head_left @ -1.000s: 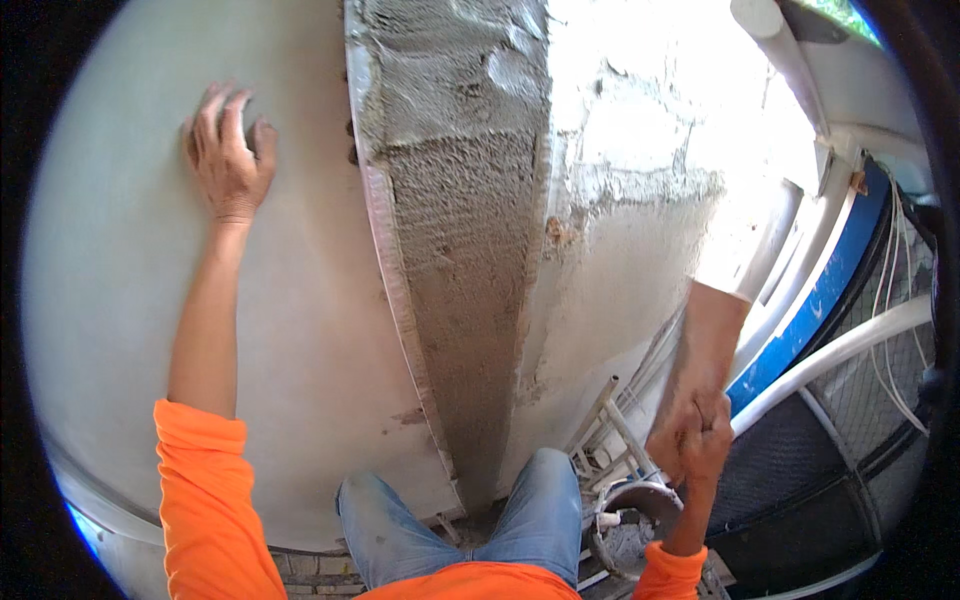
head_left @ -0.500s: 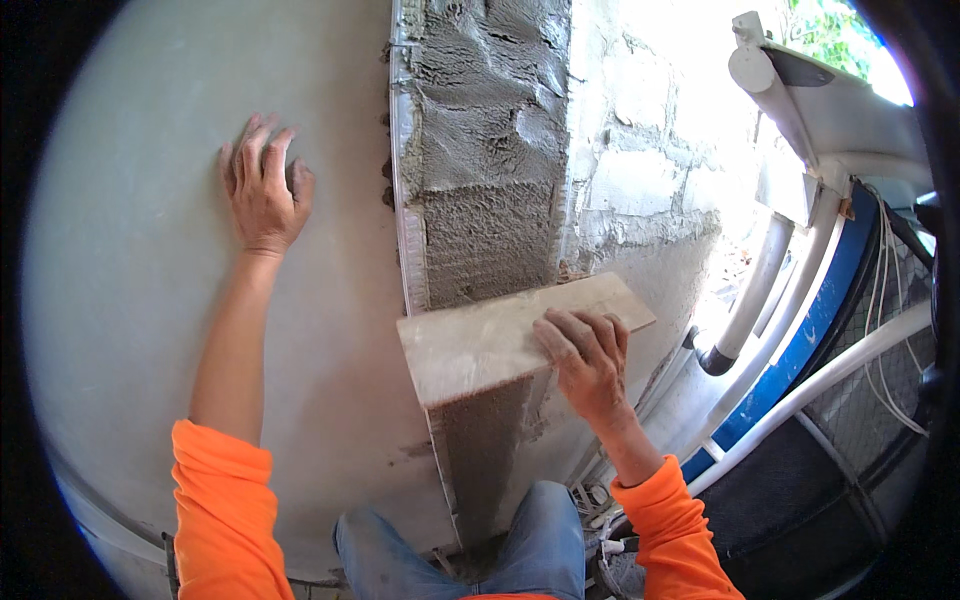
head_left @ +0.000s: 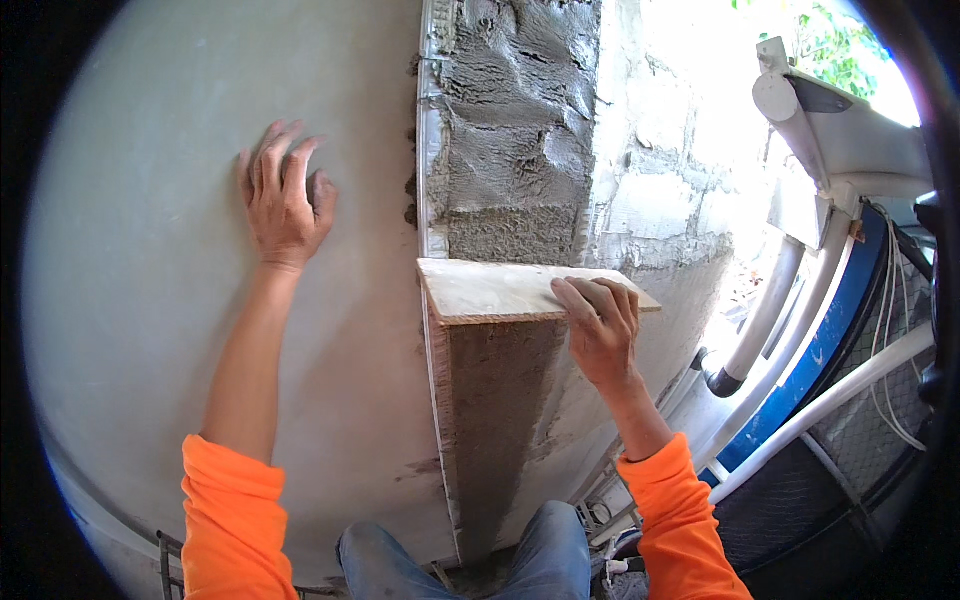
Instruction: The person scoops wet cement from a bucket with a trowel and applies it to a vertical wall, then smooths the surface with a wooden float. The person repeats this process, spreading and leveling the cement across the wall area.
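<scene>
Hands (head_left: 286, 212) sit apart, the right one (head_left: 606, 335) gripping a plain board (head_left: 490, 287) across mortar (head_left: 515, 130).

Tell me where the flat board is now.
In the head view, the board is just right of centre, crossing the grey mortar strip, with the right hand holding it near its right end.

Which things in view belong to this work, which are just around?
In the work:
right hand, gripping flat board
mortar strip, board across it
left hand, at smooth wall

Just around:
white pipe
grey pipe
blue strip
</scene>
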A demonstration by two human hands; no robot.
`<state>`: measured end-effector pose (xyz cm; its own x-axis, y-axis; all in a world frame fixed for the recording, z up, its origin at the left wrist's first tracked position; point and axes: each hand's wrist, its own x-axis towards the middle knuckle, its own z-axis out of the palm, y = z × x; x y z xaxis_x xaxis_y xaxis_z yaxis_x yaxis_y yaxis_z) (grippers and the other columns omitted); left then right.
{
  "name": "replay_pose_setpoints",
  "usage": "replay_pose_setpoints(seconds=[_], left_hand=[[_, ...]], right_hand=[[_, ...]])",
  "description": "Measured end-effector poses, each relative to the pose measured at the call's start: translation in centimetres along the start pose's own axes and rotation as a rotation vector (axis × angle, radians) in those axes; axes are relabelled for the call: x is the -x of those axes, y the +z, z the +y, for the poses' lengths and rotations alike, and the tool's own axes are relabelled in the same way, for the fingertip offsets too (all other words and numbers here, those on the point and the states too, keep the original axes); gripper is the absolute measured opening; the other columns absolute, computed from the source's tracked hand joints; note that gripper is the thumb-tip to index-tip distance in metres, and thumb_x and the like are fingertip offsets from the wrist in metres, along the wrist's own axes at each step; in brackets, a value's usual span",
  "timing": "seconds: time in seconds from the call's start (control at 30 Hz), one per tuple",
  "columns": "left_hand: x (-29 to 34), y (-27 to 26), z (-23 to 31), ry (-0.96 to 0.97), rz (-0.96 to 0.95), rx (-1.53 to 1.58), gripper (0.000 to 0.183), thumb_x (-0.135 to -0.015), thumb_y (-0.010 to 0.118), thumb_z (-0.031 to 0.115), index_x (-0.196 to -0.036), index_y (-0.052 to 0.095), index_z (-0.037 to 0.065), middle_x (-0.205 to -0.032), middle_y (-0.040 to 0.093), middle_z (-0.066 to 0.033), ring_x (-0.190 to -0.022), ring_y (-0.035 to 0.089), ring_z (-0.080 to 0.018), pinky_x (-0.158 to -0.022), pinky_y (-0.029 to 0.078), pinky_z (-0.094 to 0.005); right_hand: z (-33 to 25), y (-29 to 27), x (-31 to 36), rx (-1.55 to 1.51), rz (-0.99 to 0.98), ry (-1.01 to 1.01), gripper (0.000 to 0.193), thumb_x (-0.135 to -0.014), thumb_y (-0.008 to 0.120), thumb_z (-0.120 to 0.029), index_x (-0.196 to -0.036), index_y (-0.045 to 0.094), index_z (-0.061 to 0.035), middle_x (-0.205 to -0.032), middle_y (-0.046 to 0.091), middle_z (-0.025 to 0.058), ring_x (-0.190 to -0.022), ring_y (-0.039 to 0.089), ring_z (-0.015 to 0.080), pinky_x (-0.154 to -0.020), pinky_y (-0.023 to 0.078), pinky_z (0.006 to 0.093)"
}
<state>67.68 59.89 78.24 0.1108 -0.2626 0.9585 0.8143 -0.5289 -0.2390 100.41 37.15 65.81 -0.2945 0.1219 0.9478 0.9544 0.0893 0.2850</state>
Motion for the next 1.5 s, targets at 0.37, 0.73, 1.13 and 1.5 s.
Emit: replay_pose_setpoints(seconds=[0.37, 0.73, 1.13, 1.5], left_hand=[[0.0, 0.0, 0.2, 0.017, 0.006, -0.029, 0.04, -0.089, 0.058, 0.019, -0.129, 0.061, 0.015, -0.142, 0.055, -0.0063, -0.142, 0.046, -0.0291, -0.119, 0.027, -0.0552], [0.2, 0.0, 0.0, 0.005, -0.013, -0.075, 0.041, -0.088, 0.059, 0.021, -0.128, 0.061, 0.016, -0.141, 0.054, -0.0051, -0.142, 0.046, -0.0296, -0.12, 0.028, -0.0588], [-0.1, -0.1, 0.0, 0.017, 0.002, -0.046, 0.04, -0.087, 0.061, 0.019, -0.127, 0.062, 0.016, -0.141, 0.054, -0.0055, -0.141, 0.046, -0.0291, -0.119, 0.029, -0.0583], [-0.2, -0.1, 0.3, 0.002, -0.003, -0.048, 0.041, -0.086, 0.059, 0.018, -0.126, 0.063, 0.015, -0.141, 0.055, -0.0048, -0.143, 0.046, -0.0284, -0.12, 0.028, -0.0579]], right_hand=[[-0.4, 0.2, -2.6, -0.019, -0.021, -0.046, 0.055, -0.085, 0.068, 0.001, -0.134, 0.065, -0.024, -0.109, 0.069, 0.0011, -0.099, 0.064, 0.0225, -0.089, 0.047, 0.0389], [1.7, -0.1, -3.6, 0.03, 0.041, -0.054, 0.057, -0.086, 0.071, -0.003, -0.136, 0.066, -0.029, -0.112, 0.067, 0.0013, -0.104, 0.063, 0.0225, -0.093, 0.047, 0.04], [2.1, 0.0, -7.4, 0.045, 0.097, -0.074, 0.05, -0.091, 0.064, -0.001, -0.134, 0.067, -0.0266, -0.104, 0.069, 0.0018, -0.099, 0.064, 0.0224, -0.091, 0.047, 0.0389], [2.2, 0.4, -9.5, 0.04, 0.111, -0.075, 0.049, -0.089, 0.067, 0.003, -0.13, 0.07, -0.0237, -0.103, 0.07, 0.0005, -0.095, 0.064, 0.0195, -0.09, 0.047, 0.0371]])
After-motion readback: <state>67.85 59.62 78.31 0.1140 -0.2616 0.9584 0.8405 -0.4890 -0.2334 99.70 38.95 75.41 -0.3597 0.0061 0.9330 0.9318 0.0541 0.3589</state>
